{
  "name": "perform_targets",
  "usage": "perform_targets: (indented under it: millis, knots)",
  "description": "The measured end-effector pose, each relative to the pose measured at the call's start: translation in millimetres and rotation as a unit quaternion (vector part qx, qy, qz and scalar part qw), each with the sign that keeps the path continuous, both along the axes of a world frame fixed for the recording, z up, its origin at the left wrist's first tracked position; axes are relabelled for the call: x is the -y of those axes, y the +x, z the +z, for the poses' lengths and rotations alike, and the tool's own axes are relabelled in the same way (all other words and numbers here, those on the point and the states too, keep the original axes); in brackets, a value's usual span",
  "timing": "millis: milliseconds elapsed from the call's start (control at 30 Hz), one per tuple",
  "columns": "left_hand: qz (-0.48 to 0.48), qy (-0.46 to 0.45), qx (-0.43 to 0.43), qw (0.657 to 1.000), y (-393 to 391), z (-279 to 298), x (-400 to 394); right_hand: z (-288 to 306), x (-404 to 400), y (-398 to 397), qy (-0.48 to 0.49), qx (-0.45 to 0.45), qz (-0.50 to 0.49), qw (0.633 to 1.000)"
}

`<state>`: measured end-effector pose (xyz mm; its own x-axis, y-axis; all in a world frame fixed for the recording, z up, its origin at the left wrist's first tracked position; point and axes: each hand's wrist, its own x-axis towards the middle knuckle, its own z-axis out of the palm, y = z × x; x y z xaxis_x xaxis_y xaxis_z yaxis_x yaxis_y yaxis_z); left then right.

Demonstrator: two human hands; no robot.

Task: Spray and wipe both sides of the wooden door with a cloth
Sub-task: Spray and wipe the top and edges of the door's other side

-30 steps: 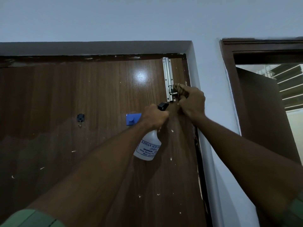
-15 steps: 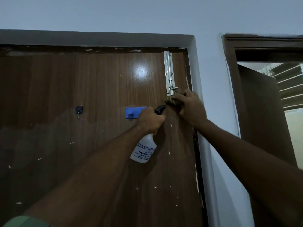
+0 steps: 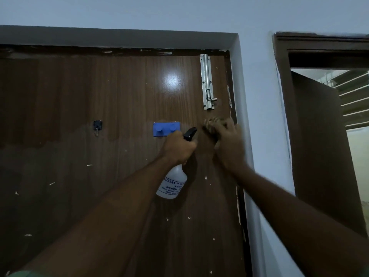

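Wooden door [image 3: 119,100], dark brown with a vertical grain and many small pale flecks, fills the left and middle of the view and is closed in its grey frame [image 3: 119,38]. A bright spot of light shines on its upper part. The left hand [image 3: 178,147] is curled round the neck of a white translucent plastic spray bottle [image 3: 173,182] with blue printed text; the black nozzle [image 3: 190,133] sticks out above the fingers and points up to the right, toward the door, and the bottle body hangs down below the hand. The right hand [image 3: 228,144] is blurred, but its fingers are bent round a bunched brownish cloth [image 3: 212,123], and it pushes this cloth on the door near the right edge. The cloth is below a silver metal slide bolt [image 3: 206,81] that is fixed upright close to the upper right corner, and it does not touch the bolt. Just left of the left hand there is a blue plastic hook plate [image 3: 166,128] with two round pegs, partly covered by the hand at its lower right corner. Farther to the left a small black hook [image 3: 97,125] sits on the door. At the right, past a strip of pale blue wall [image 3: 257,96], a second brown door [image 3: 319,146] stands open.
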<state>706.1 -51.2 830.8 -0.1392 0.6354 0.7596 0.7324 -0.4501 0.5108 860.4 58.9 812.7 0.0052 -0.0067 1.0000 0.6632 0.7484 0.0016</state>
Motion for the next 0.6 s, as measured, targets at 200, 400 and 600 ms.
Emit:
perform_targets:
  millis: [200,400,600]
  knots:
    - [0.004,0.039,-0.011,0.999,-20,2,12,-14,-3,-14,0.093,0.214,-0.022,0.972]
    - [0.04,0.045,-0.038,0.997,-49,7,21,21,19,-64,-0.021,-0.005,0.033,0.999]
    - [0.063,0.042,-0.057,0.996,-63,13,37,-34,9,-44,0.092,0.223,0.01,0.97]
